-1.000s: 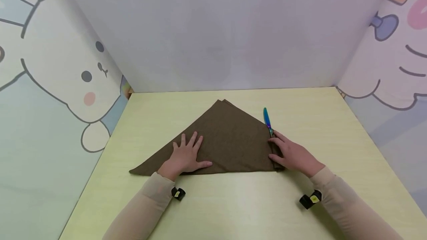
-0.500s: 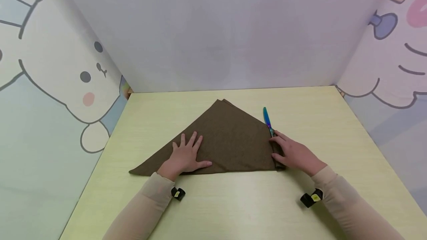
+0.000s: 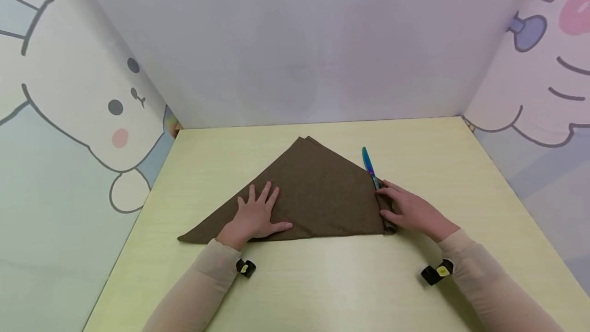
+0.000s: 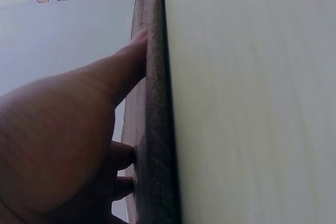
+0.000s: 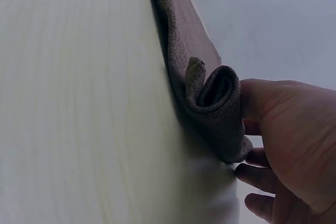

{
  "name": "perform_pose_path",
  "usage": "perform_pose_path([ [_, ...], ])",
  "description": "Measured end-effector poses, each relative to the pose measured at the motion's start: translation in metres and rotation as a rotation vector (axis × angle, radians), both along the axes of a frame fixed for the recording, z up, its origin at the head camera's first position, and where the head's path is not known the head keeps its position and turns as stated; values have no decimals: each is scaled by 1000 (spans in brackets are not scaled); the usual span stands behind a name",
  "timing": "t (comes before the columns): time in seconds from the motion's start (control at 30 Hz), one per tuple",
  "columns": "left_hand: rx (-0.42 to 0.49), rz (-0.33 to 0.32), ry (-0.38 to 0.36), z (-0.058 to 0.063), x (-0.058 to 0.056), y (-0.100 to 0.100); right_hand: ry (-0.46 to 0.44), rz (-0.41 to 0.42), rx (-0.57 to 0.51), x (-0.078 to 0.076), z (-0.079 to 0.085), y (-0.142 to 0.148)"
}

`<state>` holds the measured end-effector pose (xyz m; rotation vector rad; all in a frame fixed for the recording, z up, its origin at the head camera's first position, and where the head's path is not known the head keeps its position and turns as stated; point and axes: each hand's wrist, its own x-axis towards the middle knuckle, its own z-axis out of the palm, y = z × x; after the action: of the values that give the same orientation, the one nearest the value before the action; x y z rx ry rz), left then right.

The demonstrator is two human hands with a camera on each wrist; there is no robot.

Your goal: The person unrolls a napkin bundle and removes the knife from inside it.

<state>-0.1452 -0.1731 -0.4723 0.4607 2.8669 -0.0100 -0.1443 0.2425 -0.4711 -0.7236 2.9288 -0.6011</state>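
A brown cloth [image 3: 327, 199] lies folded into a broad triangle on the table, its peak at the far side. My left hand [image 3: 252, 219] rests flat on its left part, fingers spread. At the cloth's right end, my right hand [image 3: 412, 211] holds the rolled-up edge [image 3: 388, 216], fingers and thumb curled over it. In the right wrist view the roll's open end [image 5: 212, 90] shows as a curl beside my thumb. A knife with a shiny blue-purple blade [image 3: 367, 162] sticks out past the cloth's upper right edge; its lower part is hidden at the roll and my fingers.
The pale yellow table [image 3: 322, 286] reaches back to a plain light wall [image 3: 295, 45]. Side panels with cartoon drawings [image 3: 83, 106] stand at left and right. A small black camera [image 3: 435, 272] is strapped to my right wrist, another camera [image 3: 246, 268] to my left.
My right hand has shifted slightly to the right at the rolled edge. My left hand stays in place on the cloth, and the knife lies nearly as before.
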Motion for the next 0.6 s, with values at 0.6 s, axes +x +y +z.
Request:
perform_pose_path([
  [0.6, 6, -5, 6, 1, 0, 1, 57, -2, -22, 11, -3, 13],
])
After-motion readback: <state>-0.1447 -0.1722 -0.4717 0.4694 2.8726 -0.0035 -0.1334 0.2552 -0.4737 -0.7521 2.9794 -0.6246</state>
